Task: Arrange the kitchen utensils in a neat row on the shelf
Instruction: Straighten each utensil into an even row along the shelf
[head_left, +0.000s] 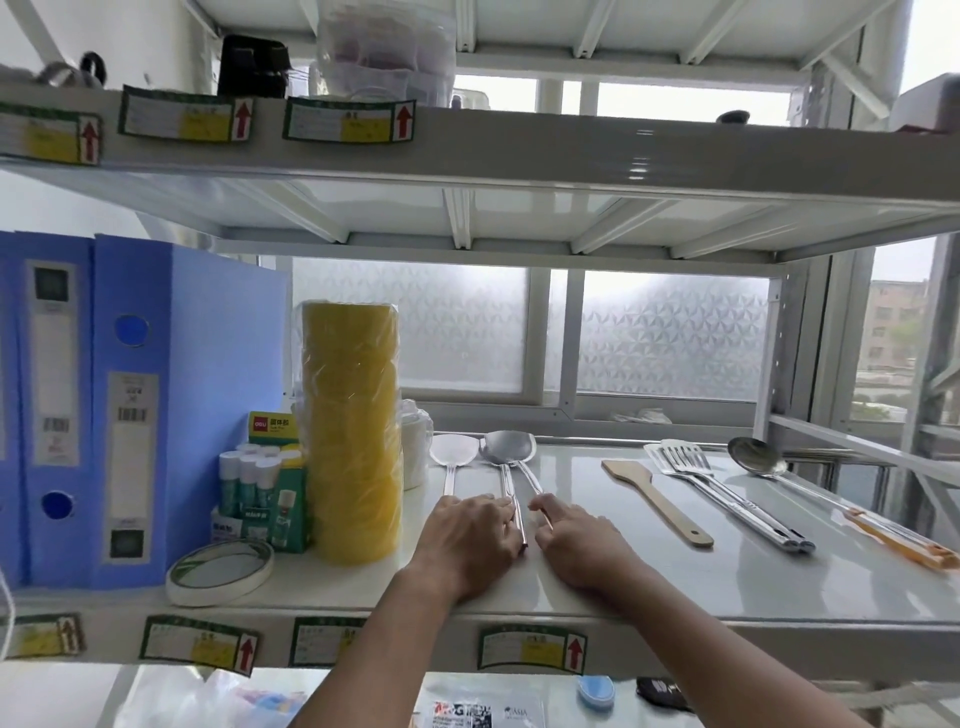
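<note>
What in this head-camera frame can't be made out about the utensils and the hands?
Head view throughout.
1. Handles of the metal spatulas: the left hand and right hand cover them, hiding the grip.
2. Whether the second spatula head is one utensil or two stacked: the overlap hides it.
3. End of the ladle handle: cut off by the right edge.
4. Print on the shelf labels: blurred.

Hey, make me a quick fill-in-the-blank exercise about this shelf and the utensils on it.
The slotted turner lies between the ladle and a spatula made of ___.
The left hand and right hand hold metal utensils beside the ___ tape stack.
The binders are ___.
Answers: wood, yellow, blue.
</note>
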